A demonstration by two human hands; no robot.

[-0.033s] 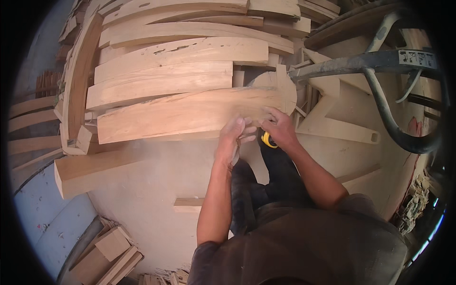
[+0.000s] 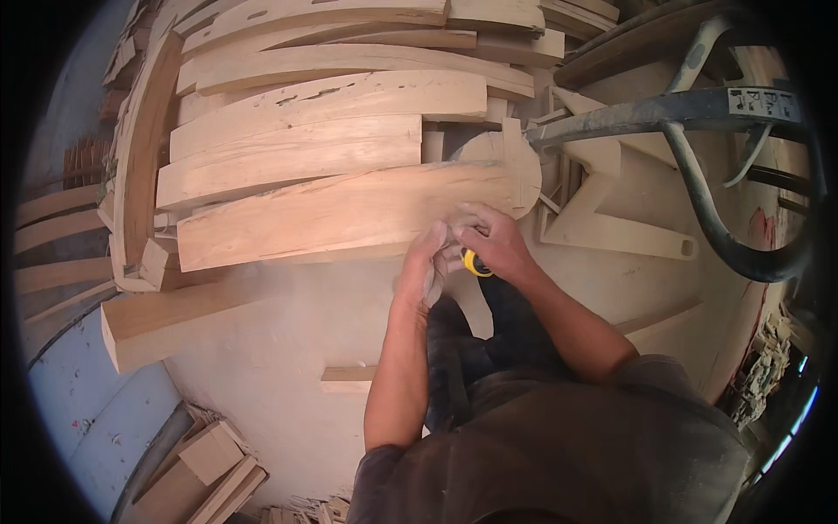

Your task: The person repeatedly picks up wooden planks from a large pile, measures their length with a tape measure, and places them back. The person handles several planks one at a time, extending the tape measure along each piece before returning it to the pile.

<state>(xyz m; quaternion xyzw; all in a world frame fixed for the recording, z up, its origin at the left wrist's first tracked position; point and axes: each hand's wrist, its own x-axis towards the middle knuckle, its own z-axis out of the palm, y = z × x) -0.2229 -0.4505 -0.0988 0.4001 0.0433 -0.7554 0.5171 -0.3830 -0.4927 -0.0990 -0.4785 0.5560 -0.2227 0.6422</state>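
Note:
My right hand (image 2: pixel 496 242) is closed round a yellow and black tape measure (image 2: pixel 474 263), mostly hidden by its fingers. Beside it, my left hand (image 2: pixel 426 260) is dusty, its thumb raised and its fingers apart, reaching toward the right hand's fingertips. I see nothing held in the left hand. Both hands are at the near edge of a broad wooden board (image 2: pixel 305 214), close to its right end. That board lies in front of a stack of curved pieces (image 2: pixel 323 100). A round wooden piece (image 2: pixel 526 175) shows behind its right end.
A grey metal tube frame (image 2: pixel 628 118) juts in from the right above angled wooden parts (image 2: pixel 624 236). At left stand an upright timber (image 2: pixel 140 175) and a thick block (image 2: pixel 166 323). Offcuts (image 2: pixel 205 472) lie lower left, and a small piece (image 2: pixel 347 375) on the dusty floor.
My right hand has moved left with the tape measure, up against my left hand. The left hand has barely moved. The boards lie as before.

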